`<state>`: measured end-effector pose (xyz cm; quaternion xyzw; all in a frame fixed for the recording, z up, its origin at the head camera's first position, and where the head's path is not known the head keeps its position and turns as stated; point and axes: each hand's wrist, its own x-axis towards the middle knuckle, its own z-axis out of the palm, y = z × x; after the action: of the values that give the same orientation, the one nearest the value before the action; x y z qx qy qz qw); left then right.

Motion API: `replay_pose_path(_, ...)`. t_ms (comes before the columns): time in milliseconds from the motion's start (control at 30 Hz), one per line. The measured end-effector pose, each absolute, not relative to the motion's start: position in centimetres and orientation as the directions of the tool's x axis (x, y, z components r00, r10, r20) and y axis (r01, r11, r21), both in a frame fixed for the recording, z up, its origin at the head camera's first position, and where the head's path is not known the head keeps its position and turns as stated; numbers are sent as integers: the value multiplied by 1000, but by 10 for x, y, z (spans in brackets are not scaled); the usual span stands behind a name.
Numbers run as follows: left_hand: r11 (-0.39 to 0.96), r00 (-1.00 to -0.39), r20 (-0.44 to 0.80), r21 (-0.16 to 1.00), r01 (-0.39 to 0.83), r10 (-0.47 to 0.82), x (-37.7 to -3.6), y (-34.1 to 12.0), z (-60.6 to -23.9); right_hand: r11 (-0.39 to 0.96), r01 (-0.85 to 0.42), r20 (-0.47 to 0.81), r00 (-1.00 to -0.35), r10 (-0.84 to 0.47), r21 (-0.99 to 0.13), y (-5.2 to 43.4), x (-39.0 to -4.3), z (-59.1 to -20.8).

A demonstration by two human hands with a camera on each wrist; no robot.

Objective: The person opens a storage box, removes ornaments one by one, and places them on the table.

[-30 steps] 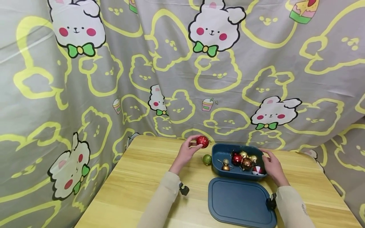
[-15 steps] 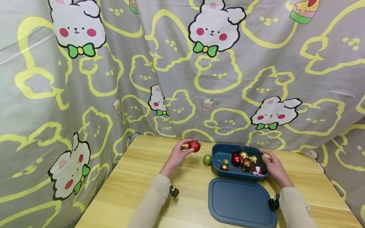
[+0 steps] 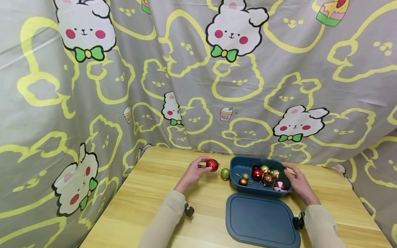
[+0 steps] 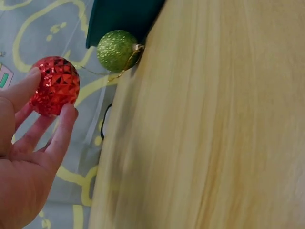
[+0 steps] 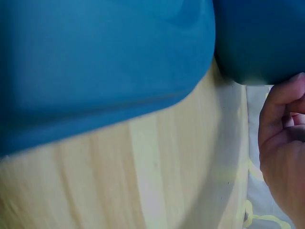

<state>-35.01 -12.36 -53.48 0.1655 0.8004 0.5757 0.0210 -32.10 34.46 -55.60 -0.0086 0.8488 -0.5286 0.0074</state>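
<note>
Lower now than a second ago, my left hand (image 3: 193,171) has brought the red ball (image 3: 212,165) down from beside the box's far corner to just over the tabletop (image 3: 149,203), out to the left of the box (image 3: 260,190). I hold the ball pinched between my thumb and fingertips (image 4: 66,117), the rest of the hand loosely spread behind it. A green glitter ball (image 3: 225,173) lies on the wood just to the right of the red one, between it and the box's left wall; in the left wrist view it sits almost against the box corner, its thin gold hanging loop trailing off it. So the box lies to the right of my left hand, with the green ball in the gap between.

My right hand (image 3: 297,182) grips the right end of the box, fingers curled over its rim. Inside the box are a larger red ball (image 3: 257,173), several gold and bronze ones (image 3: 268,178), and a red-and-white one (image 3: 280,186) at the near right corner. Its lid (image 3: 262,220) lies flat on the tabletop just in front of it.
</note>
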Motion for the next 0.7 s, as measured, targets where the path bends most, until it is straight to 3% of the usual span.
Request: replay_pose_path(700, 346, -961, 45, 927, 142, 273, -345, -116, -547, 465, -56, 51, -998, -24, -884, 341, -319, -554)
